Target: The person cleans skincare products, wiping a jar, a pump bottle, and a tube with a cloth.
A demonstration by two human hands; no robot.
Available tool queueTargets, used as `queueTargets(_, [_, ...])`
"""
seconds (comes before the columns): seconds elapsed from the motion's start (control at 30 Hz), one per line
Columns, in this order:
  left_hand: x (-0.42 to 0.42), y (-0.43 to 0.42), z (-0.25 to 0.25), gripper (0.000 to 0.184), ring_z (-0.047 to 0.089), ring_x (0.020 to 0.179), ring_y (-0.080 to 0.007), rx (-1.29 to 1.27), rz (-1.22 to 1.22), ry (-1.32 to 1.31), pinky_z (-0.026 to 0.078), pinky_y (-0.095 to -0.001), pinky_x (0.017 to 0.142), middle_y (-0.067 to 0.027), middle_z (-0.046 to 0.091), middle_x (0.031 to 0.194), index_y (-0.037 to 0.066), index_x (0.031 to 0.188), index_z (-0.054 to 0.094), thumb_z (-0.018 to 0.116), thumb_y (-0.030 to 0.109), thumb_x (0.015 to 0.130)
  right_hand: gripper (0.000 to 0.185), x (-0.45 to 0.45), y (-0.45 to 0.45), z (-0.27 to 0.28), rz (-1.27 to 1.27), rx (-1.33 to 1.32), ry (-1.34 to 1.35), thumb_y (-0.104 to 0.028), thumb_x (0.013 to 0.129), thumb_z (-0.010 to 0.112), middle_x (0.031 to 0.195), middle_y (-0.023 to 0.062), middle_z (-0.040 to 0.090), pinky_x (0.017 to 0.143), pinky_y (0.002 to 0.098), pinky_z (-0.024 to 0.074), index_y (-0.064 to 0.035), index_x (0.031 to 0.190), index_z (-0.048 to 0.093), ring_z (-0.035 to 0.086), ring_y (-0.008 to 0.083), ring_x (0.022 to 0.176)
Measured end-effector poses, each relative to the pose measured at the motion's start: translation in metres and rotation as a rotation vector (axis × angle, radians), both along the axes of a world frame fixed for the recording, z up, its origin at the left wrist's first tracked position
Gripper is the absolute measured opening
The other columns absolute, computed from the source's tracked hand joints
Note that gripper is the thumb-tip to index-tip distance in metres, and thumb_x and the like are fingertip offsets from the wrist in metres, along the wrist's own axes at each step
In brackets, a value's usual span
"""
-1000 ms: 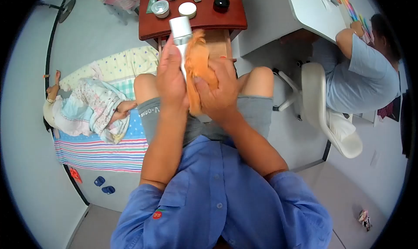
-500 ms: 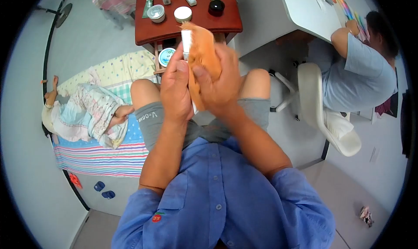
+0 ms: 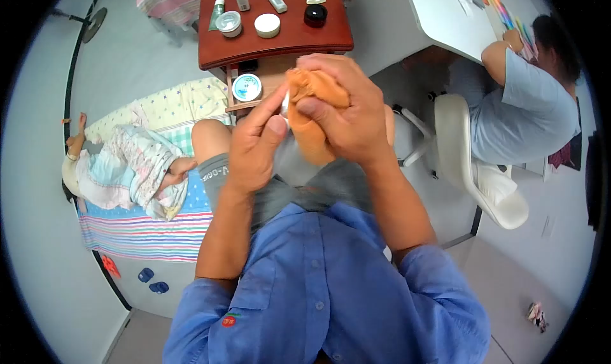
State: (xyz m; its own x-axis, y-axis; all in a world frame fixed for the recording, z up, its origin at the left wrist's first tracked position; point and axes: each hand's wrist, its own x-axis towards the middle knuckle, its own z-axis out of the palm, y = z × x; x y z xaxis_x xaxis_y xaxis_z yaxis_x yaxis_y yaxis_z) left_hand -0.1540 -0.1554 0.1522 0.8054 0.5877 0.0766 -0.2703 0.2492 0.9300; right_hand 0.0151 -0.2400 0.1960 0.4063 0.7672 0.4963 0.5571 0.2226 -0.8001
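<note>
In front of my lap, my right hand [image 3: 356, 106] is wrapped round a soft orange-brown cloth-like piece [image 3: 312, 131], bunched and folded, with my thumb pressed on its face. A loose end hangs down below my thumb. My left hand [image 3: 254, 144] is at its left side, fingers pointing up along it and thumb apart from the cloth. Between the left fingers and the cloth shows a sliver of a white piece [image 3: 285, 104], mostly hidden; the left fingers touch it. What exactly the orange-brown piece is, I cannot tell.
A red-brown cabinet [image 3: 280, 42] ahead bears jars, tubes and bottles. Its open drawer holds a round white tub [image 3: 247, 87]. On the left, someone lies on a floor mat [image 3: 149, 240]. To the right, another person sits on a white chair [image 3: 455, 135] at a white desk [image 3: 439, 14].
The orange-brown piece has gone from standing upright to bunched and folded in my right hand, which moved right. The white piece is now mostly hidden. My left hand has opened somewhat.
</note>
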Motion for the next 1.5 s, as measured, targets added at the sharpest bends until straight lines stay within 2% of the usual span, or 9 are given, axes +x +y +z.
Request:
queueTargets(0.1, [0.01, -0.011, 0.005, 0.054, 0.051, 0.135, -0.0197, -0.12, 0.02, -0.06, 0.041, -0.0314, 0.112, -0.0145, 0.052, 0.149, -0.006, 0.152, 0.04, 0.054, 0.022, 0.108, 0.048, -0.018, -0.001, -0.004, -0.088, -0.045, 0.507, -0.03, 0.088, 0.078, 0.118, 0.015, 0.068, 0.092, 0.0359, 0.0531, -0.0039, 0.126, 0.065, 0.067, 0.0288, 0.107])
queueTargets(0.43, [0.034, 0.006, 0.016, 0.054, 0.064, 0.114, -0.023, -0.124, 0.367, -0.11, 0.054, -0.0354, 0.097, -0.0183, 0.06, 0.136, -0.005, 0.152, 0.037, 0.047, 0.028, 0.11, 0.049, -0.079, -0.018, -0.059, -0.186, -0.27, 0.314, -0.029, 0.094, 0.07, 0.112, 0.017, 0.068, 0.088, 0.04, 0.0532, 0.0, 0.131, 0.058, 0.068, 0.0312, 0.098])
queueTargets(0.47, [0.029, 0.019, 0.005, 0.054, 0.065, 0.111, -0.026, -0.177, 0.318, -0.18, 0.055, -0.0383, 0.097, -0.0205, 0.06, 0.134, -0.004, 0.152, 0.036, 0.045, 0.029, 0.111, 0.045, -0.079, -0.026, -0.048, -0.077, -0.415, 0.657, -0.026, 0.094, 0.071, 0.108, 0.0145, 0.069, 0.087, 0.0373, 0.0539, -0.0011, 0.13, 0.058, 0.068, 0.0256, 0.095])
queueTargets(0.77, [0.002, 0.009, -0.009, 0.051, 0.067, 0.106, -0.0247, -0.509, -0.055, -0.235, 0.058, -0.0401, 0.091, -0.0194, 0.063, 0.129, -0.003, 0.148, 0.041, 0.044, 0.031, 0.11, 0.042, -0.024, -0.014, -0.038, -0.291, -0.008, 0.739, -0.027, 0.096, 0.072, 0.114, 0.0091, 0.065, 0.088, 0.0319, 0.0545, -0.0023, 0.125, 0.053, 0.064, 0.0159, 0.101])
queueTargets(0.9, [0.012, -0.03, 0.002, 0.052, 0.057, 0.127, -0.0171, -0.314, 0.072, -0.051, 0.044, -0.0312, 0.109, -0.0141, 0.057, 0.143, -0.004, 0.151, 0.043, 0.051, 0.025, 0.109, 0.049, -0.027, 0.006, -0.029, -0.211, 0.038, 0.595, -0.035, 0.096, 0.073, 0.115, 0.0101, 0.066, 0.087, 0.0324, 0.0545, -0.0022, 0.126, 0.051, 0.065, 0.017, 0.101])
queueTargets(1.07, [0.02, 0.0, -0.008, 0.054, 0.058, 0.124, -0.0182, -0.102, 0.329, 0.017, 0.046, -0.0314, 0.106, -0.0142, 0.057, 0.142, -0.004, 0.153, 0.038, 0.05, 0.025, 0.109, 0.056, -0.078, -0.006, -0.066, -0.336, -0.113, 0.259, -0.039, 0.094, 0.073, 0.112, 0.0145, 0.068, 0.087, 0.0379, 0.0552, -0.0016, 0.13, 0.051, 0.068, 0.024, 0.099])
queueTargets(1.23, [0.017, 0.018, -0.006, 0.051, 0.067, 0.101, -0.02, -0.203, 0.355, -0.091, 0.057, -0.0308, 0.086, -0.0175, 0.067, 0.121, -0.001, 0.153, 0.039, 0.049, 0.026, 0.109, 0.053, -0.088, -0.027, -0.063, -0.144, -0.39, 0.602, -0.03, 0.094, 0.073, 0.117, 0.0161, 0.066, 0.092, 0.0392, 0.0533, -0.0028, 0.133, 0.05, 0.066, 0.025, 0.106])
queueTargets(1.33, [0.014, 0.013, -0.006, 0.051, 0.063, 0.108, -0.0117, -0.173, 0.33, 0.027, 0.054, -0.0269, 0.089, -0.0114, 0.063, 0.128, -0.001, 0.151, 0.043, 0.054, 0.023, 0.108, 0.052, -0.068, -0.02, -0.071, -0.324, -0.17, 0.608, -0.023, 0.094, 0.073, 0.12, 0.015, 0.065, 0.094, 0.0353, 0.0526, -0.0012, 0.133, 0.048, 0.065, 0.022, 0.109])
queueTargets(1.5, [0.022, -0.022, -0.009, 0.047, 0.058, 0.126, -0.0183, 0.028, 0.227, 0.17, 0.048, -0.0309, 0.105, -0.0123, 0.057, 0.142, -0.001, 0.15, 0.045, 0.053, 0.016, 0.107, 0.049, -0.05, 0.005, -0.029, -0.259, 0.111, 0.791, -0.019, 0.095, 0.071, 0.122, 0.0131, 0.063, 0.094, 0.0315, 0.0527, 0.0018, 0.132, 0.047, 0.063, 0.0172, 0.107])
